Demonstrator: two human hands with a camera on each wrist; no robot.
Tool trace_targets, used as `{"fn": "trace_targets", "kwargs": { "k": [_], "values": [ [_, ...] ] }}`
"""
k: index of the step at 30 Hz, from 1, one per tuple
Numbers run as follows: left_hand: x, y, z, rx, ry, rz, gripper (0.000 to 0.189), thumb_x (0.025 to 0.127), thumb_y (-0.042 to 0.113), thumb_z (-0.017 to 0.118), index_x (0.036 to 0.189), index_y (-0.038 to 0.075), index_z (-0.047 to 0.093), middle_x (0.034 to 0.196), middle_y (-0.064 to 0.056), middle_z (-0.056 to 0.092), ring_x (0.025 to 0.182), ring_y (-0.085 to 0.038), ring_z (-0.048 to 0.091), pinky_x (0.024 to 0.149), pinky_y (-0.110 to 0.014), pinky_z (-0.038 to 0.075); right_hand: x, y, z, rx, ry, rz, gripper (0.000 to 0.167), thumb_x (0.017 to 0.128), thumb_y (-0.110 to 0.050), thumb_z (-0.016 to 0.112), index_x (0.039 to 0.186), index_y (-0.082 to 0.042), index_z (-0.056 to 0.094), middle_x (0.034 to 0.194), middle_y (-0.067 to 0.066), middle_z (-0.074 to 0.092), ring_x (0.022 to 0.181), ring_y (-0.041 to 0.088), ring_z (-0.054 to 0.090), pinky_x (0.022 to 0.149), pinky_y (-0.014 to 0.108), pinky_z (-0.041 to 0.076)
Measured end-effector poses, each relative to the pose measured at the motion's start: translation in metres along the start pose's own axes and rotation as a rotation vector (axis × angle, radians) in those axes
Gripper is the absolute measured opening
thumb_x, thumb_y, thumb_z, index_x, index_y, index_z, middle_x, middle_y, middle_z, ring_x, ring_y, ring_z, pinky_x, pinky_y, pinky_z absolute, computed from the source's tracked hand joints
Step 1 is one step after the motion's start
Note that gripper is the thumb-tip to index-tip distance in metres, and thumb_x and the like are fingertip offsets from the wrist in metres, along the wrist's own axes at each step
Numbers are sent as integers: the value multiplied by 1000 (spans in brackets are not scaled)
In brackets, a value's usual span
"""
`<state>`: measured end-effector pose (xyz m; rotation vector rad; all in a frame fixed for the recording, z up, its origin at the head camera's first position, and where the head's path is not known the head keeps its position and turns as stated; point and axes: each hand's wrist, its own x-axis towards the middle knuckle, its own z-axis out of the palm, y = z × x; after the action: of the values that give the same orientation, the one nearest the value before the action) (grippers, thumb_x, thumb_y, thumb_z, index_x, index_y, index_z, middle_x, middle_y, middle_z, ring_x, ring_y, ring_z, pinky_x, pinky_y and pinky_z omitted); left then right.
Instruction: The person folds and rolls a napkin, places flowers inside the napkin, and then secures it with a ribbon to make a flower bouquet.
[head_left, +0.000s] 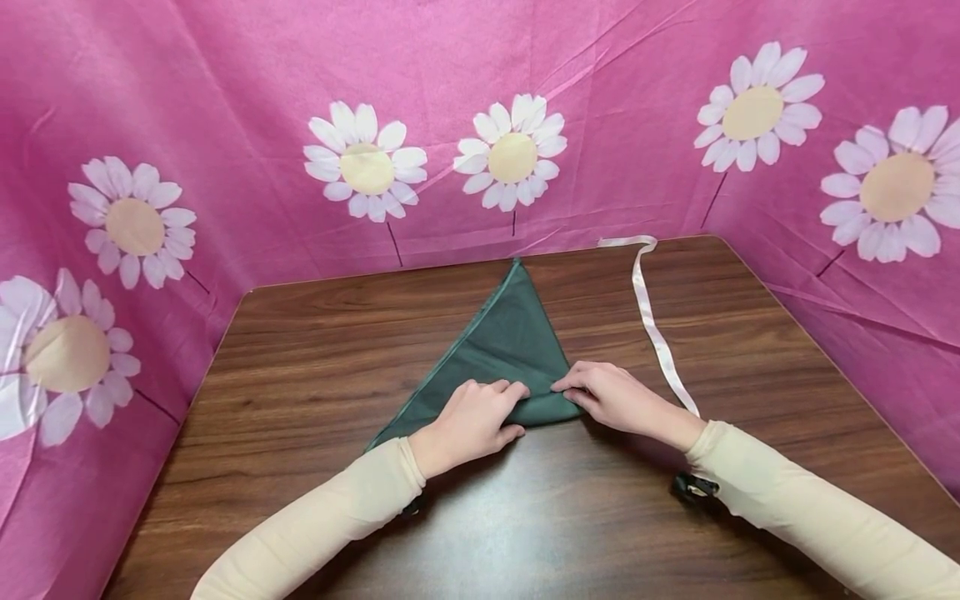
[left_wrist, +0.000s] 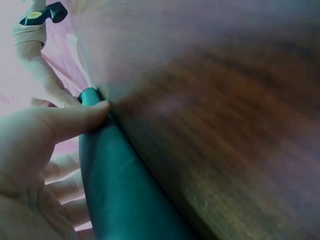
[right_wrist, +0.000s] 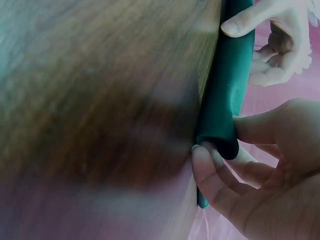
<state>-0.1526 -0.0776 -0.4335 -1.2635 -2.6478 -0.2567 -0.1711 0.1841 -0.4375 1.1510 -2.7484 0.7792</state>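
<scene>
A dark green cloth (head_left: 510,333) lies as a triangle on the wooden table, its point toward the back. Along the near side the cloth is turned over into a rounded fold (right_wrist: 226,95). My left hand (head_left: 476,421) holds this fold near its middle, with the thumb (left_wrist: 82,120) on the near face and the other fingers on the far side. At the fold's right end my right hand (head_left: 618,400) pinches the cloth between thumb and fingers. In the right wrist view, some of its fingertips sit at the open end of the fold, partly hidden inside.
A white ribbon (head_left: 651,321) trails from the table's back edge down to my right wrist. Pink fabric (head_left: 442,67) with printed daisies hangs behind and at both sides of the table (head_left: 322,333). A small black device (head_left: 693,487) is strapped under the right wrist.
</scene>
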Motion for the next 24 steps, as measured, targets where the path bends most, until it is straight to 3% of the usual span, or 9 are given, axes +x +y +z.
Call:
{"fn": "trace_targets", "kwargs": {
  "k": [6,11,19,24],
  "values": [
    [-1,-2,2,-47,24,4,33,88,28,80,115,12,69,99,0,74,79,-18,70,66,-37,51,0,-1,-1,-75,9,-16,21,90,2,72,108,-6,78,98,2,71,90,21,66,79,41,53],
    [1,0,0,-70,-26,-32,30,92,29,76,114,9,71,101,-3,74,85,-23,70,67,-38,53,-3,-5,-4,-109,36,-8,23,88,-2,77,110,-7,77,102,1,69,95,23,63,83,44,52],
    [5,3,-5,-22,-73,-36,22,99,26,66,109,7,71,93,-4,72,79,-24,67,67,-37,55,-3,-11,-4,-112,-39,-71,34,84,-18,85,114,-8,75,107,0,66,101,20,62,85,42,54],
    [8,0,-7,-93,-143,-62,29,101,23,62,121,3,69,107,-8,73,92,-27,69,79,-40,56,-2,-11,-3,-112,-65,-60,31,86,-13,82,116,-8,74,107,0,68,99,19,65,84,42,55]
  ]
}}
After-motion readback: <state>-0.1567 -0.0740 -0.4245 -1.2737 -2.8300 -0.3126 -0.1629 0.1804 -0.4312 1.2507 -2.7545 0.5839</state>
